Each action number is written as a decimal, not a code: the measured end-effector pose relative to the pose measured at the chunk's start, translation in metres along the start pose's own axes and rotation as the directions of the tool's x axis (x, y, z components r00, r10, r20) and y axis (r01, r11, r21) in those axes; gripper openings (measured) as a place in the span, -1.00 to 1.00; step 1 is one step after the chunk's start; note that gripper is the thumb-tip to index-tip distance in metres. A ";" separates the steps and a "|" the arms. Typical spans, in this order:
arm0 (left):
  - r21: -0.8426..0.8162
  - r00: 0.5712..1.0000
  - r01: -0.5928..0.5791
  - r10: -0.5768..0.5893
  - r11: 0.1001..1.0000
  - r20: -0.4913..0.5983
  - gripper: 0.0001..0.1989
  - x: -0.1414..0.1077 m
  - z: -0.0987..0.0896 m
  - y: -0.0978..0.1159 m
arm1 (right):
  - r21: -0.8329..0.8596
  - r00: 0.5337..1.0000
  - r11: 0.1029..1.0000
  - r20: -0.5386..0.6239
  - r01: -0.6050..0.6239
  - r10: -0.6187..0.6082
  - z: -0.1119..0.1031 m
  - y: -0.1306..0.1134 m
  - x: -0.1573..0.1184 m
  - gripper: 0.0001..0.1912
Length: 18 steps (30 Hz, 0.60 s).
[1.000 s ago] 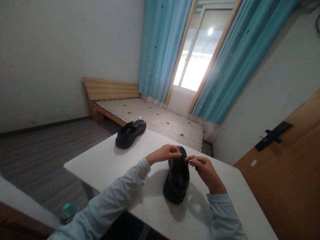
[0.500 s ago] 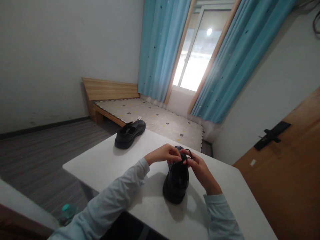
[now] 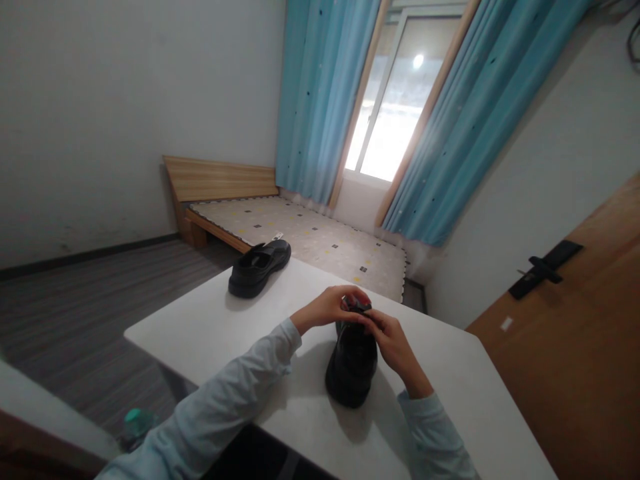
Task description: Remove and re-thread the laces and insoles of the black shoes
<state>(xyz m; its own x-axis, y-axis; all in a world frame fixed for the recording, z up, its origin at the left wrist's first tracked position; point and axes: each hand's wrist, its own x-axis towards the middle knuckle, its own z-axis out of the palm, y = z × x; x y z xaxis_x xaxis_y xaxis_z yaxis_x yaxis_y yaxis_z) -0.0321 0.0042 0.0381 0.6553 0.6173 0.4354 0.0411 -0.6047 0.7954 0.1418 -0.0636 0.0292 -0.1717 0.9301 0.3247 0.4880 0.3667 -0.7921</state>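
Note:
A black shoe (image 3: 352, 373) stands on the white table (image 3: 195, 327), its heel toward me. My left hand (image 3: 336, 308) reaches over the front of its opening, thumb and fingers closed around the upper there. From the other side my right hand (image 3: 395, 340) meets it, fingers pinched at the same spot. A dark, glossy bit with red shows between the hands; I cannot make out exactly what it is. The fingers hide the laces and most of the toe. The second black shoe (image 3: 257, 270) rests near the table's far left edge.
Behind the table is a bed (image 3: 320, 237) with a patterned mattress. A wooden door (image 3: 565, 353) stands to the right. Close to me lies a dark flat object (image 3: 250, 457) at the table's near edge. A green-capped container (image 3: 137, 421) is low at the left.
A black lace-like loop stood up at my right fingers before and no longer shows. My right hand has moved slightly left, against the left hand. Reddish parts now appear between them.

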 end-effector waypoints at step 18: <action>0.124 0.999 0.051 -0.052 0.991 0.004 -0.76 0.001 0.000 -0.005 | 0.328 0.965 0.943 -0.227 -0.053 0.133 -0.007 0.013 0.004 -0.68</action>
<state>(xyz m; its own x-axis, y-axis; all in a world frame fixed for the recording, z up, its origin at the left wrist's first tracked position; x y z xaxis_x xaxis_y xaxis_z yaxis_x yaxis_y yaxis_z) -0.0322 0.0075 0.0348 0.6554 0.6457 0.3919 0.1674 -0.6301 0.7582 0.1533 -0.0555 0.0236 0.0938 0.9410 0.3252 0.1889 0.3039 -0.9338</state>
